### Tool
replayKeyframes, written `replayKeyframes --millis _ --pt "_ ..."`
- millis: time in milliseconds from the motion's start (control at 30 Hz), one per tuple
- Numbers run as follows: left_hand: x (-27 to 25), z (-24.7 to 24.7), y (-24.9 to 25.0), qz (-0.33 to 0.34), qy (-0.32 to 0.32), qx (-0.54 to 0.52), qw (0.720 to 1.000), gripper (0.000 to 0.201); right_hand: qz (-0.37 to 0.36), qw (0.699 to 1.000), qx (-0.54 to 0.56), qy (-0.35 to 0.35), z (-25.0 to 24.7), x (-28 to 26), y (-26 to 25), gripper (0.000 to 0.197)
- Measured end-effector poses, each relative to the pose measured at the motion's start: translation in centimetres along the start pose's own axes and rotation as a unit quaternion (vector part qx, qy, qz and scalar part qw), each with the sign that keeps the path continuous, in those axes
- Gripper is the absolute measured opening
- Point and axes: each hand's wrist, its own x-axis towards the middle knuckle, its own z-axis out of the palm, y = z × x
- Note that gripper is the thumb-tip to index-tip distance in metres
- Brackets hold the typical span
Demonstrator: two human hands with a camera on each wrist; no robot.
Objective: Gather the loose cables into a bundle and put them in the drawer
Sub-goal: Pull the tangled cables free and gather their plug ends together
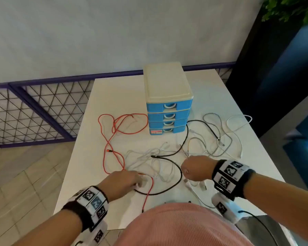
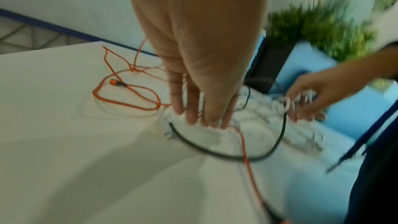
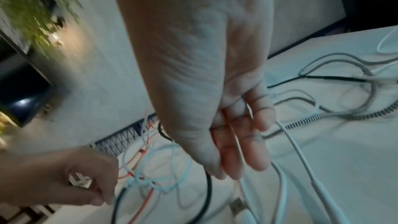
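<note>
Loose cables sprawl over the white table (image 1: 114,96): a red cable (image 1: 114,139) at left, a black cable (image 1: 180,173) in the middle, white cables (image 1: 149,157), and a braided grey cable (image 1: 219,150) at right. A small drawer unit (image 1: 167,86) with several shut blue drawers stands behind them. My left hand (image 1: 140,182) reaches down near the front edge and pinches a white cable end (image 3: 79,179), beside the red and black strands. My right hand (image 1: 187,172) is curled round white cable strands (image 3: 301,159) that trail to the table; the braided cable (image 3: 323,117) runs off from it.
A purple wire-mesh railing (image 1: 34,107) runs along the table's left and back. A dark column with a green plant (image 1: 292,9) and blue seating (image 1: 300,148) stand at right. The table's front edge is against my body.
</note>
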Motion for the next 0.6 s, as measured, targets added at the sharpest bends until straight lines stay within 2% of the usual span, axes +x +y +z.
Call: replayKeyframes --millis 67,133,233,267,300,400,467,533,600 --pt "0.6 0.1 0.3 0.064 0.026 0.035 0.997 0.025 0.009 1.0 -0.02 -0.023 0.5 0.8 -0.3 0.027" --pt "1.4 1.0 0.7 0.127 0.026 0.088 0.988 0.034 0.02 0.997 -0.047 -0.055 1.1 1.2 -0.7 0.036" --pt "2.3 1.6 1.9 0.14 -0.011 0.111 0.984 0.029 0.029 0.995 -0.078 -0.056 1.6 1.7 -0.9 0.044" --pt "2.5 1.4 2.2 0.14 -0.018 0.125 0.982 0.036 0.031 0.995 -0.086 -0.049 1.6 1.6 -1.0 0.046" --pt "2.7 1.7 2.2 0.139 -0.014 0.116 0.983 0.037 0.032 0.995 -0.09 -0.043 1.7 1.6 -1.0 0.048" --pt "2.6 1.3 2.0 0.124 -0.005 0.064 0.99 0.005 0.032 0.995 -0.082 -0.04 2.0 1.6 -1.0 0.036" --pt "2.7 1.4 1.4 0.107 0.023 0.017 0.994 0.007 0.05 0.996 -0.067 -0.039 1.9 1.6 -0.8 0.035" --pt "2.9 0.4 1.2 0.052 0.068 -0.077 0.993 0.01 0.062 0.997 -0.028 -0.03 1.3 1.4 -0.2 0.03" --pt "3.2 -0.7 1.1 -0.007 0.113 -0.188 0.976 0.011 0.061 0.997 0.035 -0.016 0.3 1.1 0.6 0.024"
